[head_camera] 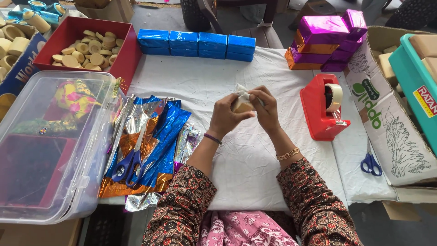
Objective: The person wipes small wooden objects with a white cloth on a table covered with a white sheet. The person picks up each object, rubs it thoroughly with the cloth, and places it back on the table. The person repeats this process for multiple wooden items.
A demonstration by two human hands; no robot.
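Note:
My left hand (pixel 226 115) and my right hand (pixel 265 109) meet over the middle of the white cloth (pixel 209 82). Between them they hold a small tan round block (pixel 242 106) partly wrapped in clear or white film (pixel 241 90), which bunches up at the top under my right fingers. Both hands are closed around it, a little above the cloth.
Blue wrapped blocks (pixel 195 44) line the far edge; purple and orange ones (pixel 325 41) are stacked at the right. A red tape dispenser (pixel 323 107), blue scissors (pixel 371 164), foil sheets (pixel 150 141) with scissors (pixel 129 161), a clear lidded box (pixel 50 146) and a red tray of tan discs (pixel 86 50) surround me.

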